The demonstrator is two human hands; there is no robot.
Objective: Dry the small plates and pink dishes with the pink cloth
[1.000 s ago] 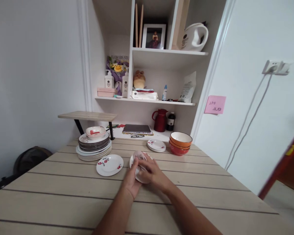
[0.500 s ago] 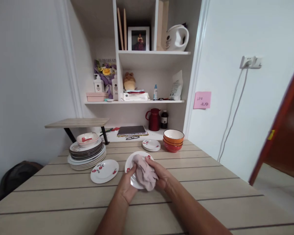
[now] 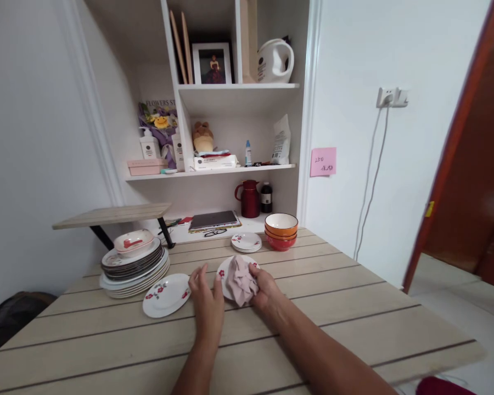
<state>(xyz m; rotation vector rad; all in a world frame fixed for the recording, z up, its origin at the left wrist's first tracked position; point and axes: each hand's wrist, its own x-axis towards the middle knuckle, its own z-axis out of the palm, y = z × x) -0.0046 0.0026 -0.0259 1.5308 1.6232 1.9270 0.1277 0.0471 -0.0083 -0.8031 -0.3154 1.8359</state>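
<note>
A white plate with red flowers [image 3: 223, 267] is at the right end of my right hand's reach, gripped at its right rim by my right hand [image 3: 266, 289], thumb on top. A crumpled pale pink cloth [image 3: 241, 281] lies over the plate, against that thumb. My left hand [image 3: 207, 296] is off the plate, open, with fingers apart and nothing in them. It is between the held plate and a second flowered plate [image 3: 167, 296] lying flat on the table, close to that plate's right rim.
At left stands a stack of plates [image 3: 135, 269] topped by a white and red bowl [image 3: 134, 242], by a small raised shelf [image 3: 111, 214]. Behind are small flowered plates [image 3: 246, 242] and stacked orange and red bowls [image 3: 280, 232]. Eyeglasses [image 3: 215, 232] and a red jug [image 3: 250, 198] sit farther back.
My left hand has let go of the plate and moved left, its fingers now apart. My right hand still holds the plate with the cloth. The view has turned slightly right.
</note>
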